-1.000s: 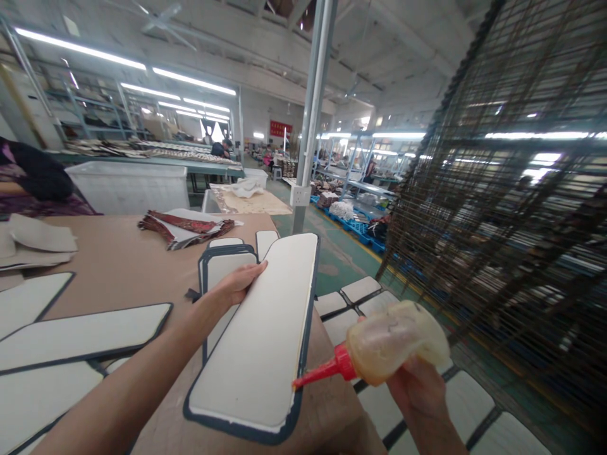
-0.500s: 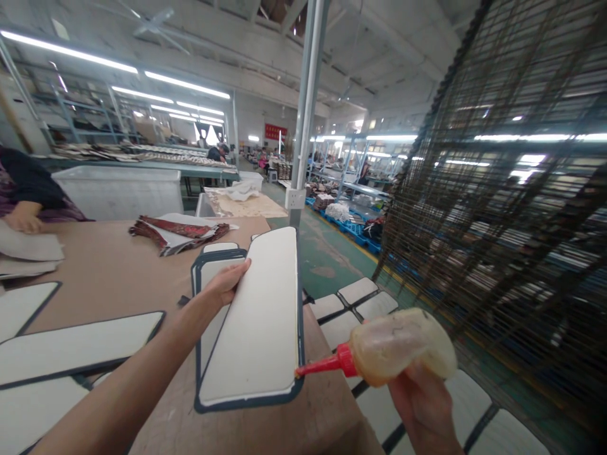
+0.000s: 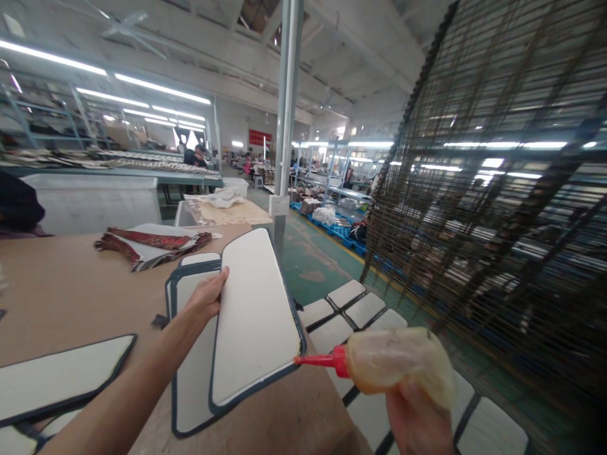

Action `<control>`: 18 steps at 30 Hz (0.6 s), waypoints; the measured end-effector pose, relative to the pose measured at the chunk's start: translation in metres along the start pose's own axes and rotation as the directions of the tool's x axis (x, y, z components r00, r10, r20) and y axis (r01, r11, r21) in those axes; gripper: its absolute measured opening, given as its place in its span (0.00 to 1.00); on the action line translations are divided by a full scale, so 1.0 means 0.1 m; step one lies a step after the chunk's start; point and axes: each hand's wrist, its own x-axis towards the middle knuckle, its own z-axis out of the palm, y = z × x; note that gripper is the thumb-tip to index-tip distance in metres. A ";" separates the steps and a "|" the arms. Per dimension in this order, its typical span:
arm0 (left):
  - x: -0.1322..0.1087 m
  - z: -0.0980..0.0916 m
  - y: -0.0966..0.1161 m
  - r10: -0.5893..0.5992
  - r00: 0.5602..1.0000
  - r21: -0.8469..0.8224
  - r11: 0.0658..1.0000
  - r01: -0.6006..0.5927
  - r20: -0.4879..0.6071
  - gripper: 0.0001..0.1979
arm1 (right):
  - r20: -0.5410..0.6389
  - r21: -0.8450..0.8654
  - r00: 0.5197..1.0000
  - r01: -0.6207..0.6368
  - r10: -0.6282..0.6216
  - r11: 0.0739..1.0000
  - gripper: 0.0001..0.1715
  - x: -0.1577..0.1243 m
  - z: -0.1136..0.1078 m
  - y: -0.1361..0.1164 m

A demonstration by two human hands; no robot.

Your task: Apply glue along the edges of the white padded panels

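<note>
My left hand (image 3: 211,294) grips the left edge of a white panel (image 3: 256,316) with rounded corners and a dark border. The panel is tilted over a similar stacked panel (image 3: 192,354) on the table. My right hand (image 3: 420,411) is wrapped round a translucent squeeze bottle (image 3: 398,359) with yellowish contents, held almost level. Its red nozzle (image 3: 315,360) points left, the tip at the panel's lower right corner. A thin yellowish line shows along the border near that corner.
More dark-edged panels lie on the brown table (image 3: 61,272) at left and in rows low on the right (image 3: 332,335). Red patterned fabric pieces (image 3: 154,245) lie toward the back. A metal post (image 3: 287,114) and a wire mesh rack (image 3: 484,164) stand beyond. A person's dark sleeve (image 3: 19,202) shows at left.
The panel has turned, its lower end swinging right, uncovering more of the panel beneath. The nozzle tip remains at the lower right corner. My view has shifted right.
</note>
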 end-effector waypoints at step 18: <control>0.19 0.16 -0.03 0.044 0.961 -0.126 0.989 -0.082 -0.274 0.07 | -0.227 0.086 0.974 0.015 0.005 0.996 0.33 -0.31 0.30 0.32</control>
